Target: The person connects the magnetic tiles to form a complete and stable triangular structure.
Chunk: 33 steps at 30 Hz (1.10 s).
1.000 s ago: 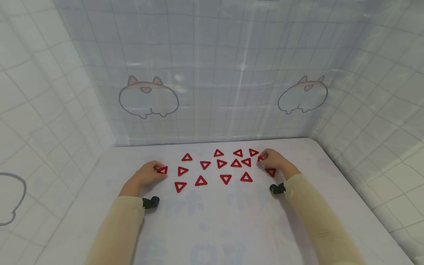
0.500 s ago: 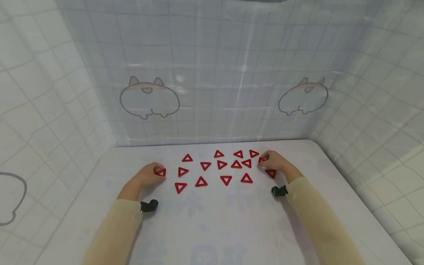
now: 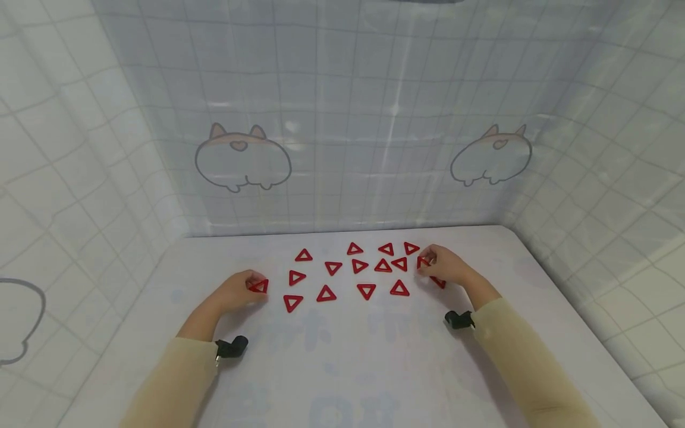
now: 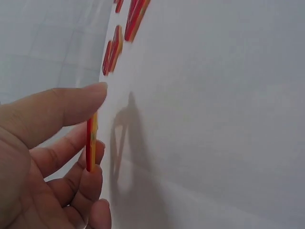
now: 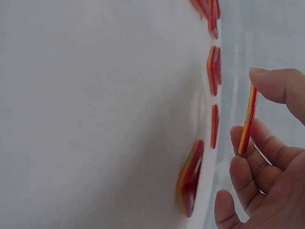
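Observation:
My left hand [image 3: 239, 291] pinches a red triangle frame [image 3: 260, 286] between thumb and fingers at the left of the group. The left wrist view shows that triangle edge-on [image 4: 91, 143], red on one face and yellow on the other, raised off the table with its shadow beside it. At the right end, my right hand [image 3: 445, 265] holds another red triangle [image 3: 421, 263]. Its thin edge [image 5: 248, 119] stands clear of the table in the right wrist view. Below the right hand lies a triangle [image 3: 440, 282], partly covered by it.
Several more red triangle frames [image 3: 360, 266] lie flat between the hands, pointing different ways. The white table [image 3: 342, 345] meets a tiled-pattern sheet [image 3: 342, 148] at the back and both sides. A dark wrist-worn device [image 3: 232, 347] sits at each cuff.
The left hand has drawn slightly down and left with its triangle. The right hand has moved slightly right and down, lifting its triangle and covering more of the one below.

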Each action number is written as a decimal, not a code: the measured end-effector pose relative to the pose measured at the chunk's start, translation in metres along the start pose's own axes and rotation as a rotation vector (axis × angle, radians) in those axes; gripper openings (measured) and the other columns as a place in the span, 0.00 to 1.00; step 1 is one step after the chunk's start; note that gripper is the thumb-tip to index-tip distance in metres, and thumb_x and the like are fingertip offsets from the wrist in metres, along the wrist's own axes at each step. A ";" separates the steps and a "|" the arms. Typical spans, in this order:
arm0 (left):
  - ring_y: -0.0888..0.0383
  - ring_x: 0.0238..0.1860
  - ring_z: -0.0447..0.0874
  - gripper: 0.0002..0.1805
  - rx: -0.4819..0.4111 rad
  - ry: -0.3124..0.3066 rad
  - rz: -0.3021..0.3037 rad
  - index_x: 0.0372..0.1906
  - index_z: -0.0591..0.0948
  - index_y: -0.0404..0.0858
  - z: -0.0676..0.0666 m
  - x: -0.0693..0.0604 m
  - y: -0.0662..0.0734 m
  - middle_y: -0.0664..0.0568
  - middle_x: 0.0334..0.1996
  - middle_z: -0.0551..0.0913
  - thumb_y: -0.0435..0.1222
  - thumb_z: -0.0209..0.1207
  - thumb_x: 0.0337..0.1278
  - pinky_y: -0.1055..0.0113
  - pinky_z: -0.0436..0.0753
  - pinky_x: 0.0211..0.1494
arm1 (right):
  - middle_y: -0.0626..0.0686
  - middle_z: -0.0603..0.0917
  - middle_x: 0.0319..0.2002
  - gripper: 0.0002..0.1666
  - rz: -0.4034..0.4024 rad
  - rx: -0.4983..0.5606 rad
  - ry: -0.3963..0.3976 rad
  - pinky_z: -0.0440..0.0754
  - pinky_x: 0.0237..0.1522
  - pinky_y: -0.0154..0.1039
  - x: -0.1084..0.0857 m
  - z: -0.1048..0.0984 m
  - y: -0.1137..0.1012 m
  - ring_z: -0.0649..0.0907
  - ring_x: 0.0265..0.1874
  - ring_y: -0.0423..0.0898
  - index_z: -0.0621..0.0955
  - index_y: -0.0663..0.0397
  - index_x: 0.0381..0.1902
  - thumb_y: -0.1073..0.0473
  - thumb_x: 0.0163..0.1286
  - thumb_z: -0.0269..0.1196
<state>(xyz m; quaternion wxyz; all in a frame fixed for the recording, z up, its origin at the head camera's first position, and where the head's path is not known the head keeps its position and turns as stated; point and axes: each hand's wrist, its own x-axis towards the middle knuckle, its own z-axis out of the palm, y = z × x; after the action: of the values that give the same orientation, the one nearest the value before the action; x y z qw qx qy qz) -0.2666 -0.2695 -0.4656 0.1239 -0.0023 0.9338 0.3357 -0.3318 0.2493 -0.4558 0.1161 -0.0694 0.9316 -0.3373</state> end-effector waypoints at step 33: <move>0.57 0.43 0.75 0.26 0.022 -0.149 0.266 0.51 0.80 0.46 0.075 -0.051 0.087 0.57 0.39 0.78 0.44 0.76 0.46 0.64 0.81 0.40 | 0.45 0.80 0.38 0.24 -0.256 -0.026 -0.174 0.81 0.41 0.39 -0.069 0.051 -0.055 0.78 0.41 0.45 0.80 0.45 0.46 0.50 0.55 0.78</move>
<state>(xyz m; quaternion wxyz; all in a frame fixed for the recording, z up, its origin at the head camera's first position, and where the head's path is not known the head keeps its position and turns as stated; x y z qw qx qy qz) -0.2079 -0.1593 -0.4554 0.1474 0.1477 0.9176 0.3383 -0.2492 0.1900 -0.4470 0.1515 -0.2178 0.9059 -0.3301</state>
